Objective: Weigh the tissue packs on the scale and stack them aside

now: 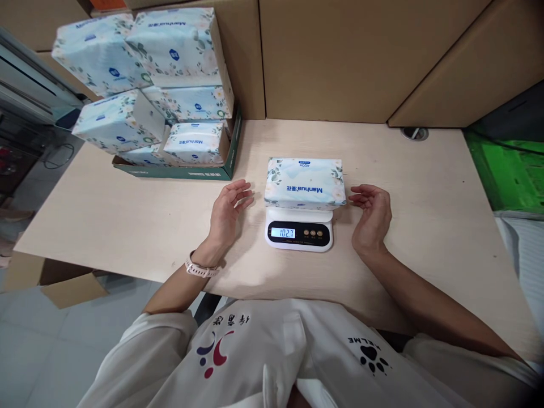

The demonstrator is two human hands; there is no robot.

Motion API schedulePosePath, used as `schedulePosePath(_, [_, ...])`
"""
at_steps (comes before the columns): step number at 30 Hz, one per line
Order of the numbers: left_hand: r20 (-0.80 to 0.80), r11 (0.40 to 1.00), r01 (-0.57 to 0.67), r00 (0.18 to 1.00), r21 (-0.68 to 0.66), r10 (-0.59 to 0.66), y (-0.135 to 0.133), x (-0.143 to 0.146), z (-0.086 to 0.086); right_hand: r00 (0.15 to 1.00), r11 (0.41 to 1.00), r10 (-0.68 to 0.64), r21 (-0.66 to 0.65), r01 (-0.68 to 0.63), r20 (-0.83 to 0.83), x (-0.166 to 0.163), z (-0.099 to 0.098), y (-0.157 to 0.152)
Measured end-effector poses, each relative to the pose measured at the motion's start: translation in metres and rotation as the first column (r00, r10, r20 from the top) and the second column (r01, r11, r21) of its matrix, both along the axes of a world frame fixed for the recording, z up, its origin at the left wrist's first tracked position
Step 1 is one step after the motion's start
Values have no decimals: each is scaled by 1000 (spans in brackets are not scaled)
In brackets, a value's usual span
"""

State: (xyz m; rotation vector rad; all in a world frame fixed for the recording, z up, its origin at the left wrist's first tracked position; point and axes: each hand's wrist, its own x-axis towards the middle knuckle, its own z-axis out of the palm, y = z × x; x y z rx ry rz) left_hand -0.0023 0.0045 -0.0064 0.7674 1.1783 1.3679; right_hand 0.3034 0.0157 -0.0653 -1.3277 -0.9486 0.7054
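A floral tissue pack (305,184) lies flat on a white digital scale (300,215), covering most of its platform. The scale's lit display reads 102.7. To the left of the pack, my left hand (229,209) is open, palm turned inward, fingers apart from the wrapper by a gap. On the other side, my right hand (370,214) is also open and empty, its fingertips close to the pack's right end. A pale watch strap (200,267) circles my left wrist.
At the back left, several similar tissue packs (178,48) are stacked in and above a green tray (229,161). Large cardboard boxes (323,62) line the table's back edge. A cable hole (414,134) and green plastic (510,170) are at the right; an open carton (72,283) is on the floor.
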Motion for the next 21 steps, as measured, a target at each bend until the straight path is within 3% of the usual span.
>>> schedulePosePath(6, [-56,999,27,998,19,-26,-2,1,0,1000,1000,15,6,-15,20,-2,4,-3])
schedulePosePath(9, [-197,992,100,977,76,-83,-4,0,2,993,999,31,10,-33,117,-6,13,-10])
schedulePosePath(15, [-562,925,357,795,132,-226,-6,-2,6,880,977,210,-73,-198,426,-16,22,-21])
schedulePosePath(18, [-654,878,466,699,111,-288,-1,5,10,843,947,318,-93,-309,433,-21,22,-21])
schedulePosePath(21, [-701,833,542,637,112,-321,11,21,23,875,948,291,7,-318,386,-15,21,-14])
